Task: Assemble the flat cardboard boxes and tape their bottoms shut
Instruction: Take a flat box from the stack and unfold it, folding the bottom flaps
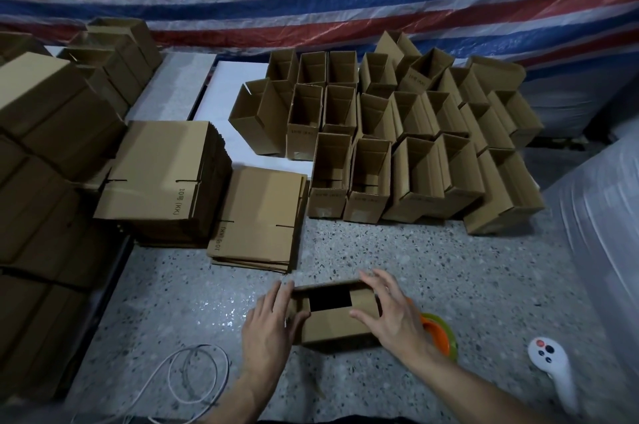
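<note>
A small brown cardboard box (337, 321) stands on the speckled floor in front of me, its end flaps partly folded over a dark gap. My left hand (268, 326) holds its left end, thumb on the near flap and fingers along the side. My right hand (392, 314) holds the right end, fingers spread over the far edge and thumb pressing the near flap. A tape roll in an orange and green dispenser (441, 337) lies just behind my right hand, mostly hidden. Two stacks of flat boxes, a tall stack (162, 178) and a low stack (259, 216), lie ahead to the left.
Several assembled open boxes (397, 133) stand in rows ahead to the right. More cardboard stacks (41, 153) fill the left side. A white cable (193, 371) loops on the floor at lower left. A white controller (551, 364) lies at lower right beside a plastic-wrapped bulk (601, 216).
</note>
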`<act>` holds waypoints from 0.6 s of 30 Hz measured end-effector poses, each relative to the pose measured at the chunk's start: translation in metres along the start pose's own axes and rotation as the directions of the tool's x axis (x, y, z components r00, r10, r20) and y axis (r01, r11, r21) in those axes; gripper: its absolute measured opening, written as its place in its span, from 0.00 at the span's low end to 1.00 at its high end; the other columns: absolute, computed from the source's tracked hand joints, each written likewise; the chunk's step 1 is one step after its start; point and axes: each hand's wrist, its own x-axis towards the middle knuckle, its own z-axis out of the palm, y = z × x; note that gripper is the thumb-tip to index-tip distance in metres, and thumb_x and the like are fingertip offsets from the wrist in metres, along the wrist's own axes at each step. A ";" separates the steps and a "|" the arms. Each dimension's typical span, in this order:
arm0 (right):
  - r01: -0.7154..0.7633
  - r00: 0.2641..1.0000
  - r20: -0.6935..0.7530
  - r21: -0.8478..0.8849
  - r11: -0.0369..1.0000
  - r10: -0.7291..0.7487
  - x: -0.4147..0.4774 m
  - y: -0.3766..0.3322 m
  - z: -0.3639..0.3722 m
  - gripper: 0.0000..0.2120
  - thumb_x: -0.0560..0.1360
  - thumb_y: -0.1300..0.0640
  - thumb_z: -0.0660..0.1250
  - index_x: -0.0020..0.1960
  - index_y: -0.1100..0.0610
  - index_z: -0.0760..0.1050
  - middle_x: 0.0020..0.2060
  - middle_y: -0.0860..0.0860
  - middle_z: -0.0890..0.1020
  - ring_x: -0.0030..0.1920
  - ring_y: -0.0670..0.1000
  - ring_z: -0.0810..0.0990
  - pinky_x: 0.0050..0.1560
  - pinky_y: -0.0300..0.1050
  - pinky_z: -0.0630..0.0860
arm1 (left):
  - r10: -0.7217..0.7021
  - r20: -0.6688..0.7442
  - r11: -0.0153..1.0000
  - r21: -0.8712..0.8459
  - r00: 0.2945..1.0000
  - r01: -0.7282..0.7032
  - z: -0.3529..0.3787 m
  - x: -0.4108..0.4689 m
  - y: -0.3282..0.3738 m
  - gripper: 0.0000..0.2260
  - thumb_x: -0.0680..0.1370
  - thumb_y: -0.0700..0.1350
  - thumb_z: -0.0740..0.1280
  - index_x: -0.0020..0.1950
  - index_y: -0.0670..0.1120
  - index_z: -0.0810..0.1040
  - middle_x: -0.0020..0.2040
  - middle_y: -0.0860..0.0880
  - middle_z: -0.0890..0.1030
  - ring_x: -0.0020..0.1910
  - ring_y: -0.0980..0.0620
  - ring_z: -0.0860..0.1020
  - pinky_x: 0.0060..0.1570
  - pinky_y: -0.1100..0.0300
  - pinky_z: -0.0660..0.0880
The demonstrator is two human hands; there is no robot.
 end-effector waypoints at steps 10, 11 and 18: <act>-0.068 0.993 -0.082 0.205 0.976 0.087 -0.022 -0.004 0.033 0.17 0.79 0.52 0.68 0.66 0.57 0.75 0.72 0.55 0.71 0.72 0.55 0.72 0.67 0.41 0.71 | -0.130 0.248 0.869 -0.438 0.960 0.231 0.013 -0.044 0.011 0.28 0.83 0.58 0.56 0.77 0.72 0.45 0.77 0.52 0.67 0.68 0.52 0.75 0.66 0.54 0.73; -0.066 0.990 -0.104 0.226 0.972 0.092 -0.022 -0.008 0.034 0.16 0.79 0.54 0.69 0.65 0.59 0.75 0.67 0.55 0.76 0.68 0.56 0.75 0.64 0.40 0.72 | -0.120 0.259 0.865 -0.446 0.958 0.229 0.013 -0.040 0.012 0.28 0.82 0.58 0.56 0.77 0.71 0.43 0.78 0.52 0.67 0.67 0.52 0.76 0.66 0.55 0.73; -0.094 0.967 -0.196 0.316 0.944 0.162 -0.008 -0.020 0.025 0.15 0.79 0.56 0.69 0.65 0.59 0.78 0.67 0.54 0.78 0.71 0.53 0.71 0.67 0.33 0.65 | -0.042 0.187 0.827 -0.544 0.981 0.140 0.009 -0.006 0.016 0.27 0.83 0.51 0.61 0.77 0.67 0.52 0.74 0.51 0.70 0.64 0.56 0.75 0.64 0.66 0.70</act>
